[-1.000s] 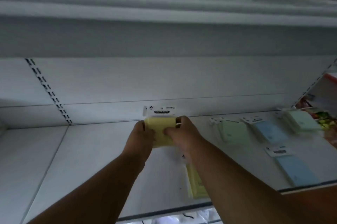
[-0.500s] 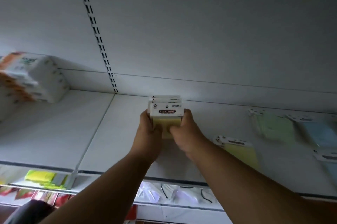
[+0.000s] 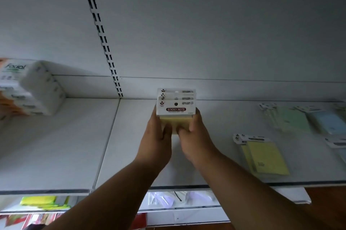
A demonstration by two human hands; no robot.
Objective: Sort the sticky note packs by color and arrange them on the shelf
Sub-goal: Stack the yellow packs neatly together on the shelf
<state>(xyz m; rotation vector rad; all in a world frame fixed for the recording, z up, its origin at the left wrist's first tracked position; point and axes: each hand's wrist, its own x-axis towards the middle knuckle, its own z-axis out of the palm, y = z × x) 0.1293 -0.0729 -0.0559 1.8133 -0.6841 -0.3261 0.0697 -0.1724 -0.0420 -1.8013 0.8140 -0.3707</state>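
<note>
Both hands hold a small stack of yellow sticky note packs [image 3: 176,109] upright near the back of the white shelf [image 3: 131,145]. My left hand [image 3: 156,141] grips its left side and my right hand [image 3: 194,139] its right side. The white header cards read "STICKY NOTE". More yellow packs [image 3: 265,156] lie flat on the shelf to the right. Green packs [image 3: 288,119] and blue packs [image 3: 329,123] lie further right near the back.
Packs of facial tissues [image 3: 31,91] are stacked on the left shelf section. A slotted upright [image 3: 104,42] runs up the back wall. Below the shelf's front edge [image 3: 187,186], a lower shelf holds bagged goods [image 3: 168,199] and green items [image 3: 41,201].
The view has swung left and down, bringing the tissue packs into sight. The held stack now shows its white header cards facing me and stands upright on the shelf.
</note>
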